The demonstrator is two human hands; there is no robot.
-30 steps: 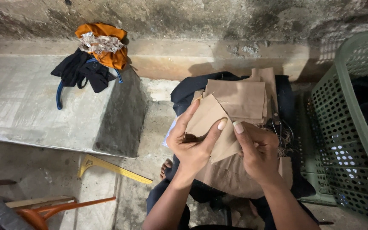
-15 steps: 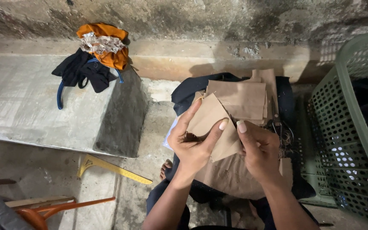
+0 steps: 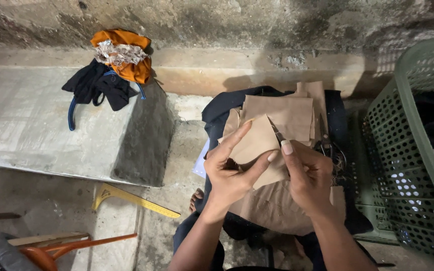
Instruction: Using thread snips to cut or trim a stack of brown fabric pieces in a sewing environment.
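Observation:
My left hand (image 3: 232,173) pinches a small tan fabric piece (image 3: 255,141) between thumb and fingers, held above my lap. My right hand (image 3: 307,175) grips a thin metal tool (image 3: 276,131), its point lying against the upper edge of that piece. Under both hands lies a stack of tan fabric pieces (image 3: 290,113) on dark cloth (image 3: 217,110) spread over my knees. A larger tan piece (image 3: 272,208) lies closer to my body. Scissors (image 3: 325,143) rest on the lap just right of my right hand.
A green plastic mesh basket (image 3: 403,150) stands at the right. A concrete step (image 3: 51,130) at the left carries a bundle of orange and black clothes (image 3: 111,70). A yellow set square (image 3: 131,198) and orange-handled tools (image 3: 76,246) lie on the floor at lower left.
Both hands stay over the lap; my right hand's fingers have shifted slightly along the edge of the small tan piece.

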